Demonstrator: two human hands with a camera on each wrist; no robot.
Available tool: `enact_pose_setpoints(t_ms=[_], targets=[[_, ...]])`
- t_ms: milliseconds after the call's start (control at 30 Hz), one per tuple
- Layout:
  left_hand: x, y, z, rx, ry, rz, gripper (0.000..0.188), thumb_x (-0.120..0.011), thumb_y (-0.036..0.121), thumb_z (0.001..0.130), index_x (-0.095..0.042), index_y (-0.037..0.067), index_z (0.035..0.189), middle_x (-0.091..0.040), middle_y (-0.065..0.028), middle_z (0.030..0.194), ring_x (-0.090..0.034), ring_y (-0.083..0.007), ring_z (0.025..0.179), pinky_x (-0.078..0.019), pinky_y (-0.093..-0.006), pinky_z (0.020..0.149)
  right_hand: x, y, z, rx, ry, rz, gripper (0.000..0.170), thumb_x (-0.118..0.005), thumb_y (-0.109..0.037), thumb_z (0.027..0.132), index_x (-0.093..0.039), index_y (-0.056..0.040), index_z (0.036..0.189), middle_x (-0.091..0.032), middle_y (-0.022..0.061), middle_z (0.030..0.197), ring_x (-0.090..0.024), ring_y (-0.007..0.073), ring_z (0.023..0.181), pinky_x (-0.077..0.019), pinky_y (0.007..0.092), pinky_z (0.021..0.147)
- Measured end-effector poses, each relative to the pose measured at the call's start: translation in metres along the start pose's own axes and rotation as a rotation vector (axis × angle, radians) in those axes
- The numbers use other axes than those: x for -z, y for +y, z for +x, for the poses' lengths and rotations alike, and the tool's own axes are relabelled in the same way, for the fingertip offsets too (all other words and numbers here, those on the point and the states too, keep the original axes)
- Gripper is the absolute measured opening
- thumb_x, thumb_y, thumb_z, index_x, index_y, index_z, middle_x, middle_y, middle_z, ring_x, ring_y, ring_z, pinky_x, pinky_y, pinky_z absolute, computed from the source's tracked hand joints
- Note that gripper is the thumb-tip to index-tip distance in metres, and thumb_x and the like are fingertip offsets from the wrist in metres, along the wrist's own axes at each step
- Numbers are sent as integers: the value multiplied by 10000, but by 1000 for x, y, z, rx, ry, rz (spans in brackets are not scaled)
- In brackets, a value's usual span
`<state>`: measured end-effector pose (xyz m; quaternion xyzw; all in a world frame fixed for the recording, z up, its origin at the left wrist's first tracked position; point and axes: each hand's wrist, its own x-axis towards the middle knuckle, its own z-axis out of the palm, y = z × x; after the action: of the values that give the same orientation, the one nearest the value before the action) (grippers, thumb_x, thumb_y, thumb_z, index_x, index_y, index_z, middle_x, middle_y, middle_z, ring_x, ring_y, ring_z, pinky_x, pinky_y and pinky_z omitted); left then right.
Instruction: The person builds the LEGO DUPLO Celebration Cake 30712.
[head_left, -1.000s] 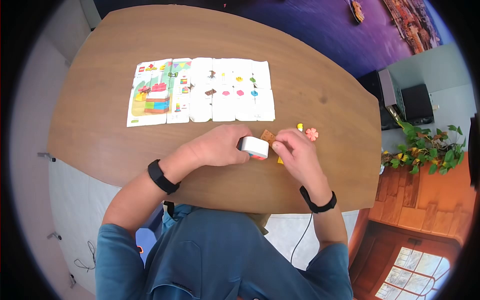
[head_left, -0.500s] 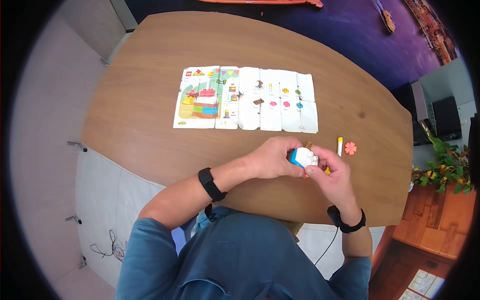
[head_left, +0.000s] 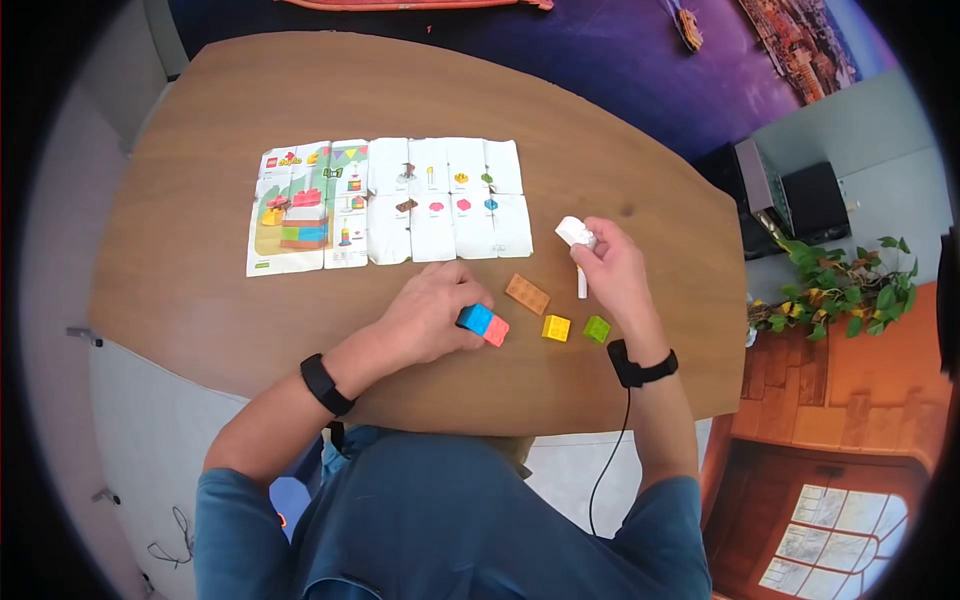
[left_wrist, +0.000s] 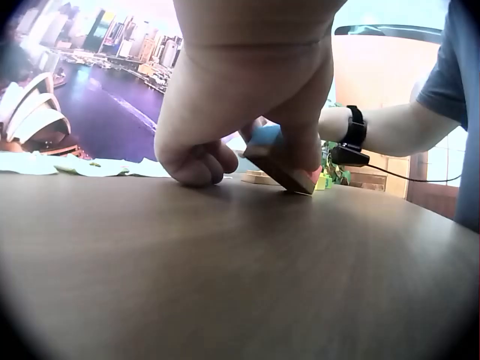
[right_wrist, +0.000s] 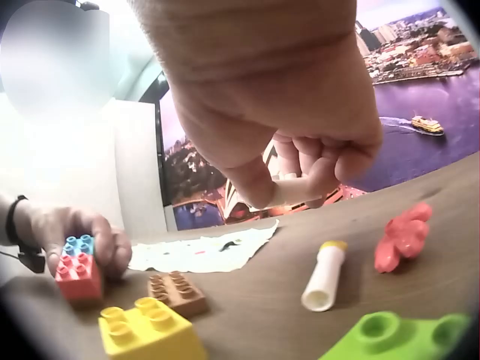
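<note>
the left hand (head_left: 432,312) grips a blue-and-coral block (head_left: 483,324) while the right hand (head_left: 616,264) pinches a white brick (head_left: 572,231).

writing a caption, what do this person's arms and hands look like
The left hand and right hand are ungloved. Each wrist wears a black strap; a thin dark cable runs from the right one's dark box. The blue sleeves end around the elbows.

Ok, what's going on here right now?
A person's left hand grips a tilted stack with blue and coral bricks; the right hand holds a white brick above the table. Loose nearby: a brown brick, a yellow brick, a green brick, a white tube and a coral flower. A creased printed sheet lies beyond.
</note>
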<state>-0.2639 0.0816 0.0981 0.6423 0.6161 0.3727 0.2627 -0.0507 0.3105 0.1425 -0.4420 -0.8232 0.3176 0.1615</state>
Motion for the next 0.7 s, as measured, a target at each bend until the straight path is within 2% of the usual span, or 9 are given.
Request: enact_pose_setpoints(t_ms=[67, 167, 300, 367, 400, 500, 567, 600, 700], targets=[[-1, -1, -2, 52, -17, 54, 427, -916, 168, 744, -760, 105, 1137, -634, -116, 1162, -612, -360, 1139, -529, -448, 1008, -6, 21, 17, 43, 1, -191, 446, -779, -189, 918, -693, -49, 1332, -742, 183, 1035, -710, 349, 1013, -576, 458, 896], [-1, -4, -4, 111, -36, 135, 436, -909, 181, 745, -756, 111, 1146, -635, -121, 1191, -604, -369, 1173, -517, -459, 1034, -10, 17, 24, 11, -34, -312, 400, -779, -195, 907, -710, -53, 1274, -739, 212, 1086, -694, 392, 1075, -560, 490, 944], [4, -7, -6, 85, -42, 175, 426, -902, 191, 755, -753, 110, 1146, -636, -118, 1210, -606, -353, 1178, -514, -442, 1050, -14, 26, 25, 6, -19, -368, 360, -786, -212, 910, -719, -48, 1224, -735, 202, 1133, -699, 387, 1055, -561, 487, 943], [11, -6, -2, 116, -71, 123, 428, -903, 196, 752, -754, 102, 1142, -642, -119, 1193, -609, -355, 1170, -516, -440, 1047, -13, 28, 16, 248, 128, -408, 344, -789, -224, 912, -720, -49, 1200, -729, 175, 1156, -691, 376, 1072, -558, 488, 927], [14, -8, -1, 149, -97, 73, 430, -904, 201, 749, -754, 94, 1138, -649, -120, 1176, -611, -357, 1162, -517, -438, 1044, -13, 29, 9, 246, 122, -407, 344, -789, -224, 912, -720, -49, 1200, -729, 175, 1156, -691, 376, 1072, -558, 488, 927], [18, -16, 2, 124, -162, 67, 455, -910, 187, 731, -745, 94, 1145, -656, -120, 1137, -613, -355, 1131, -525, -444, 1003, -3, -10, -25, 140, 1, -219, 353, -799, -236, 906, -723, -42, 1191, -726, 141, 1134, -677, 357, 1088, -548, 482, 933], [15, -19, 2, 124, -149, 74, 441, -911, 207, 737, -756, 106, 1137, -666, -115, 1115, -618, -352, 1130, -529, -447, 1007, -5, -38, -51, 95, -293, -148, 359, -812, -244, 895, -710, -51, 1179, -709, 129, 1114, -667, 341, 1081, -533, 468, 932], [12, -19, 3, 117, -136, 82, 427, -912, 227, 742, -768, 118, 1130, -675, -110, 1094, -623, -349, 1129, -534, -450, 1011, -12, -38, -56, 88, -293, -147, 359, -812, -244, 895, -710, -51, 1179, -709, 129, 1114, -667, 341, 1081, -533, 468, 932], [11, -13, 4, 143, -125, 118, 416, -904, 240, 757, -775, 144, 1140, -678, -99, 1100, -627, -340, 1119, -544, -452, 985, -30, -30, -61, 409, -312, -387, 394, -863, -228, 847, -659, -39, 1127, -692, 131, 1087, -680, 346, 991, -536, 464, 854]])
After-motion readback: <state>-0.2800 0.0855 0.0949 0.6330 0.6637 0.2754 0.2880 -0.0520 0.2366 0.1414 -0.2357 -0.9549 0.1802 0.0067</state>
